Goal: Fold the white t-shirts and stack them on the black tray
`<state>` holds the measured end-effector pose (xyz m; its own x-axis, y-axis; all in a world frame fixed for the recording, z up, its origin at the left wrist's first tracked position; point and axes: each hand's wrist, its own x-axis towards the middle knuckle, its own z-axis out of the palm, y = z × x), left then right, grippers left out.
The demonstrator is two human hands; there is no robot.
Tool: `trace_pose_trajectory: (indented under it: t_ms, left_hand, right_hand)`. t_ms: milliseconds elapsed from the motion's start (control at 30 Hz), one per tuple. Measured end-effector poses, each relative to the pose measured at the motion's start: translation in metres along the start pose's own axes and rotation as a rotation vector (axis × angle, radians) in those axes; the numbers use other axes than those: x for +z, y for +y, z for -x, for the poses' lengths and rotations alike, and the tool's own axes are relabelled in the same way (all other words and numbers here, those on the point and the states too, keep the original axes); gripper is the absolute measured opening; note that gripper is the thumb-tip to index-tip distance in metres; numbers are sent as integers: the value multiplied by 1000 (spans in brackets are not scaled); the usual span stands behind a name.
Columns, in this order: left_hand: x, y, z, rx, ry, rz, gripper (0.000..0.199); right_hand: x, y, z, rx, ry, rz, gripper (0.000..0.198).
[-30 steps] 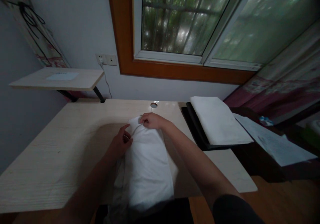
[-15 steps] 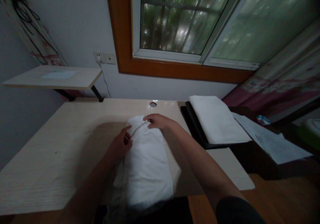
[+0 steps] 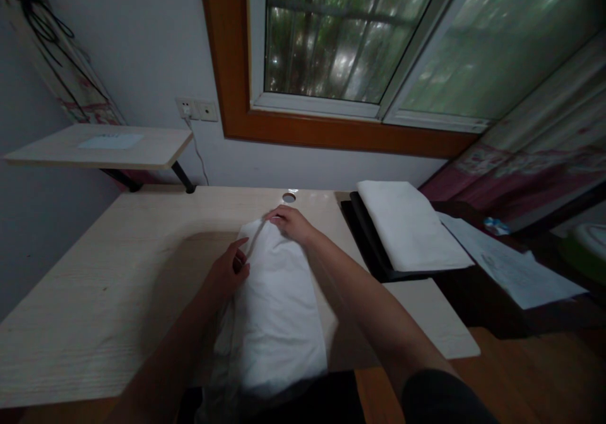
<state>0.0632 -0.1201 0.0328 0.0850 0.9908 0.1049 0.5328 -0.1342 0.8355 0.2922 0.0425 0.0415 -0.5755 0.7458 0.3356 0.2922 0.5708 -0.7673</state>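
Note:
A white cloth [image 3: 281,304], folded into a long strip, lies on the pale wooden desk [image 3: 89,285] and hangs over its front edge. At the cloth's far end, my right hand [image 3: 290,221] pinches the top edge between thumb and fingers. My left hand [image 3: 230,266] rests against the cloth's left side with its fingers curved and apart; thumb and forefinger touch the fabric. The lower left part of the cloth falls in shadow.
At the right of the desk, a folded white cloth [image 3: 411,228] lies on black flat items [image 3: 362,222]. Farther right are printed papers [image 3: 511,263]. A raised shelf [image 3: 161,143] stands at the back left. Behind the desk is a window, with a cable hole [image 3: 288,197] near the back edge.
My right hand has moved slightly away and to the left along the cloth's far end, pulling its top edge smoother. My left hand stays nearly in place.

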Motion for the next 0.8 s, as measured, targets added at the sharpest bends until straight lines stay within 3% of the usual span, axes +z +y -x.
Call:
trace_pose_trajectory:
  t_ms: [100,267,400,533,800]
  left_hand:
    - [-5,2,0,-28,36,27,60]
    - [-7,1,3,-67,48,77,65]
    - [-4,0,6,-96,-6,36,77]
    - [-4,3,9,-76,-49,-3,75]
    - [-9,19,28,-115,56,237,68]
  right_hand:
    - [14,-6,-5,-90,49,105,19]
    - [31,-15,-17,-162,120,102,20]
    - [39,-16,-27,-171,76,68,20]
    - [43,-14,-30,-181,88,44,20]
    - [40,-29,-29,-99,146,60,16]
